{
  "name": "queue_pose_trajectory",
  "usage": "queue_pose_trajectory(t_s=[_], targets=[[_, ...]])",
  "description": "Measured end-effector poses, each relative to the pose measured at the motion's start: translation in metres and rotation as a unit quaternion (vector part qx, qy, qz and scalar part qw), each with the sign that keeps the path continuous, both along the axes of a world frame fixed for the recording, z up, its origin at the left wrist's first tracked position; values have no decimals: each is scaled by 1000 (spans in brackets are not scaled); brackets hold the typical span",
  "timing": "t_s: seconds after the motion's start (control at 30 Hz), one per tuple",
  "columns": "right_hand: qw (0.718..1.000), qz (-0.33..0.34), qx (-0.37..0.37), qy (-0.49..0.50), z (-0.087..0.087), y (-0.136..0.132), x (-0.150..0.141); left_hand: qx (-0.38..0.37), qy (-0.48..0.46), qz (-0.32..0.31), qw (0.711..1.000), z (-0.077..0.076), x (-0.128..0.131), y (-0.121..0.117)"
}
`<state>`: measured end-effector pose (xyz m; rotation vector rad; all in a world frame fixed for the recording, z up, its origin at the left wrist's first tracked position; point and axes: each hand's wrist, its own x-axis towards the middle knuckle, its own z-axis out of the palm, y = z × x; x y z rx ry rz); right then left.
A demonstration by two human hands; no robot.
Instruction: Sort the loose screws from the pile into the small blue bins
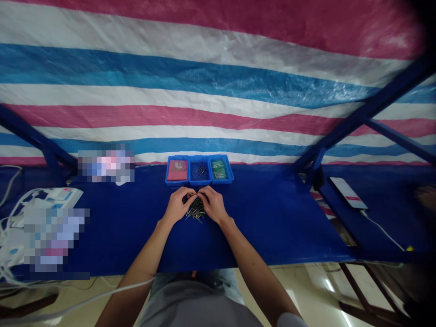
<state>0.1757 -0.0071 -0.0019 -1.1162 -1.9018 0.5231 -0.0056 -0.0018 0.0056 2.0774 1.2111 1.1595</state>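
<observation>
PLACE: makeshift assembly workshop | WALL: striped tarp [204, 77] | BENCH: long table under blue sheeting [272, 218] | PARTS: three blue bins [199, 170], loose metal parts [195, 212] | POWER: power strip [51, 197]

View: head-worn camera, above the person's chest, tilted forward and down.
Facing: blue table [279, 218] ahead, striped tarp [218, 91] filling 12 o'clock.
Nearness: close above left hand [176, 205] and right hand [214, 204], at frame center.
Foreground: person's torso [194, 304] at 6 o'clock.
</observation>
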Motion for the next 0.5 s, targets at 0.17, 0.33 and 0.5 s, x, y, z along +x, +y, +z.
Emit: queue_pose_trajectory(t_s=[0.17,0.33,0.5], targets=[[1000,3,-2,-2,4,-2,0,-3,0,0,1000,-2,0,0],[1000,0,2,-2,4,-2,-1,-8,3,3,1000,0,0,0],[1000,-6,-4,-12,3,-1,-1,-11,0,5,1000,-1,0,0]])
